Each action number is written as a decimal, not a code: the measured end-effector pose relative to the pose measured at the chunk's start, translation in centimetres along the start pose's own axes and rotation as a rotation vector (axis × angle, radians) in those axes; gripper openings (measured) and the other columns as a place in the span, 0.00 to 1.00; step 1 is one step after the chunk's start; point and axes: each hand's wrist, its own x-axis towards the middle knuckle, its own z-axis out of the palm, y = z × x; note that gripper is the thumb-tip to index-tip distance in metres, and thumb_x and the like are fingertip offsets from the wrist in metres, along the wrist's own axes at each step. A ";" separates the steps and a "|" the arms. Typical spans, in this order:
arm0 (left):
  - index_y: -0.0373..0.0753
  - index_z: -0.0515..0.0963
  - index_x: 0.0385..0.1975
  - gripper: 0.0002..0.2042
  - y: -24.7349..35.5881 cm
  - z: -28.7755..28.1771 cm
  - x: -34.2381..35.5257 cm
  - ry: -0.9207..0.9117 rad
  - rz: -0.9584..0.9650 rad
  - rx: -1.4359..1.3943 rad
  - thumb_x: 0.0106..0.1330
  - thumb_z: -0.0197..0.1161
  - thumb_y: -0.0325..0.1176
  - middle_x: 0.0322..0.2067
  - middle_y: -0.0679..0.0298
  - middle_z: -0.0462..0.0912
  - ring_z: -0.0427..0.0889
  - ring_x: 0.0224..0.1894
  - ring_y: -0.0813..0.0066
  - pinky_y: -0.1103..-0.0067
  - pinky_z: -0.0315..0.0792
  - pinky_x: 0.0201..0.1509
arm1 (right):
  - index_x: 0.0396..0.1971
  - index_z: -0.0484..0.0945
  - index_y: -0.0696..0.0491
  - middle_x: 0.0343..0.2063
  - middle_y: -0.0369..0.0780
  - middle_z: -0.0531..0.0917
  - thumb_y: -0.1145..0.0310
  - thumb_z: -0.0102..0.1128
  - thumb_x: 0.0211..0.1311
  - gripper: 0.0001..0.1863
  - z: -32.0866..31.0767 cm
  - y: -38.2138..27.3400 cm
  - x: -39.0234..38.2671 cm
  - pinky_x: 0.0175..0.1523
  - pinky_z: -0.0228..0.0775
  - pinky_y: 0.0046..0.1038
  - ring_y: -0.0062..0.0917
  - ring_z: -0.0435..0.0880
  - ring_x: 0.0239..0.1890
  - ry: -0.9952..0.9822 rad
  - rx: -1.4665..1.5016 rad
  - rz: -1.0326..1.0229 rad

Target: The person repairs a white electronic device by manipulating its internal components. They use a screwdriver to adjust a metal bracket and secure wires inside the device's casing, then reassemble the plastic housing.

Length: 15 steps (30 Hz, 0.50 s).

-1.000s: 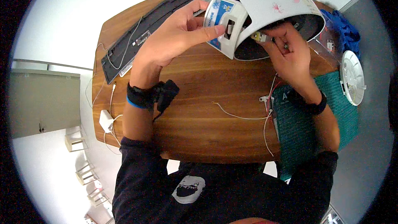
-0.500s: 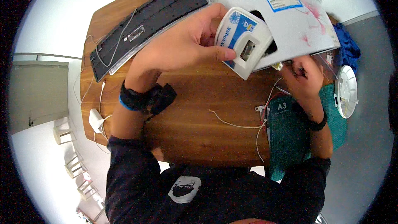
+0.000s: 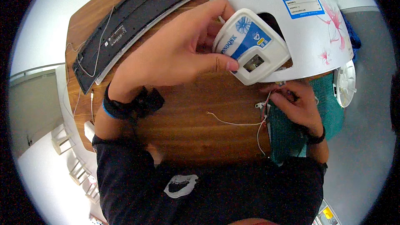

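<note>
My left hand (image 3: 179, 54) grips a white control panel (image 3: 266, 58) with a blue label and a small window, thumb on its lower left corner. The panel sits at a dark cutout in a white appliance housing (image 3: 308, 46) with pink flowers and an energy sticker. Below the housing’s lower edge, my right hand (image 3: 298, 106) has its fingers pinched on a small pale connector (image 3: 280, 84), partly hidden by them. Thin white and red wires (image 3: 259, 123) run beside this hand over the table.
A black keyboard (image 3: 127, 25), underside up, lies at upper left on the wooden table (image 3: 191, 133) with loose cables. A white adapter (image 3: 88, 129) is at the left edge. A green cutting mat (image 3: 327, 112), a white round cover (image 3: 346, 87) and blue cloth (image 3: 354, 37) are at right.
The housing has turned so its open underside no longer shows and more of its sticker does. My right hand has come down out of the opening. The panel in my left hand has tilted.
</note>
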 end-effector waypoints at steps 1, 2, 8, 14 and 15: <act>0.36 0.66 0.59 0.31 0.1 -0.1 0.1 -0.007 -0.013 -0.008 0.57 0.74 0.23 0.48 0.67 0.81 0.80 0.53 0.77 0.79 0.75 0.58 | 0.42 0.83 0.56 0.30 0.35 0.85 0.67 0.70 0.61 0.12 0.7 0.8 0.4 0.31 0.69 0.23 0.17 0.76 0.25 0.002 0.039 -0.033; 0.36 0.67 0.59 0.30 0.2 -0.2 0.1 -0.014 -0.027 -0.015 0.57 0.74 0.23 0.47 0.67 0.81 0.80 0.52 0.77 0.79 0.76 0.57 | 0.44 0.83 0.56 0.31 0.35 0.85 0.67 0.69 0.62 0.13 1.1 1.1 0.6 0.32 0.70 0.23 0.17 0.77 0.26 0.001 0.135 -0.014; 0.36 0.68 0.57 0.29 0.3 -0.4 0.2 -0.042 -0.012 -0.066 0.57 0.75 0.23 0.47 0.68 0.81 0.80 0.52 0.79 0.80 0.76 0.56 | 0.52 0.78 0.56 0.42 0.35 0.85 0.69 0.65 0.65 0.17 2.5 2.8 1.5 0.42 0.77 0.28 0.23 0.84 0.38 -0.052 1.016 0.063; 0.36 0.69 0.56 0.28 0.3 -0.1 0.1 -0.009 -0.003 -0.054 0.56 0.75 0.23 0.47 0.68 0.81 0.81 0.52 0.79 0.79 0.76 0.56 | 0.62 0.66 0.52 0.53 0.41 0.77 0.72 0.56 0.72 0.21 2.0 3.7 1.5 0.49 0.75 0.36 0.29 0.79 0.49 -0.019 0.131 -0.035; 0.36 0.69 0.56 0.28 0.3 0.0 0.1 -0.009 0.001 -0.065 0.56 0.75 0.23 0.47 0.68 0.82 0.81 0.52 0.78 0.79 0.76 0.56 | 0.63 0.65 0.51 0.55 0.42 0.76 0.73 0.55 0.73 0.22 1.9 3.5 1.5 0.51 0.75 0.37 0.31 0.78 0.51 -0.019 0.156 0.010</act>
